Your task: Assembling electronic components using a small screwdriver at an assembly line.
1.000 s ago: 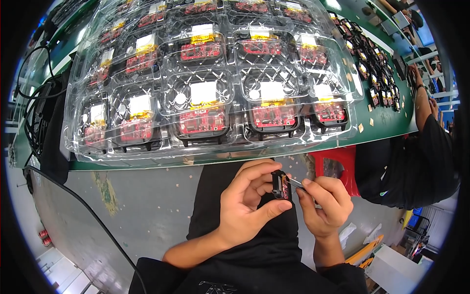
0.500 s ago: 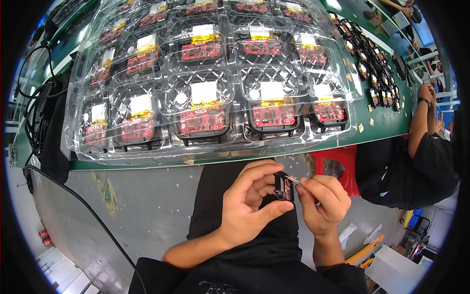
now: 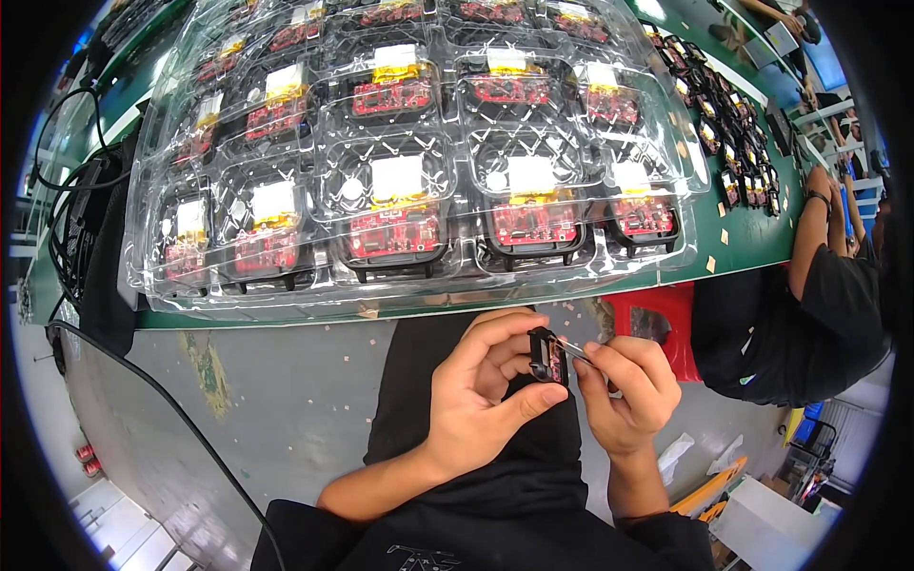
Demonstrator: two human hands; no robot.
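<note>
Over my lap, my left hand [image 3: 481,395] grips a small black plastic housing [image 3: 541,354] by its edges, between thumb and fingers. The housing stands on edge, and part of a red circuit board [image 3: 558,364] shows inside it. My right hand [image 3: 630,392] pinches thin metal tweezers [image 3: 575,351]. Their tip points into the housing's upper part, by the board; whether it touches anything is too small to tell. Beyond my hands, stacked clear plastic trays [image 3: 333,303] hold several similar black housings with red boards, yellow tape and silvery-white packs.
The trays cover much of the green table [image 3: 752,249]. More units [image 3: 728,143] lie heaped at its right. Black cables [image 3: 181,419] hang at the left. A red stool [image 3: 666,319] stands under the table's edge, beside a person in black [image 3: 800,328] seated at the right.
My hands and the housing have shifted very slightly left, and the housing has turned a little. The tweezers stay at its upper part. The person at the right has moved their arms.
</note>
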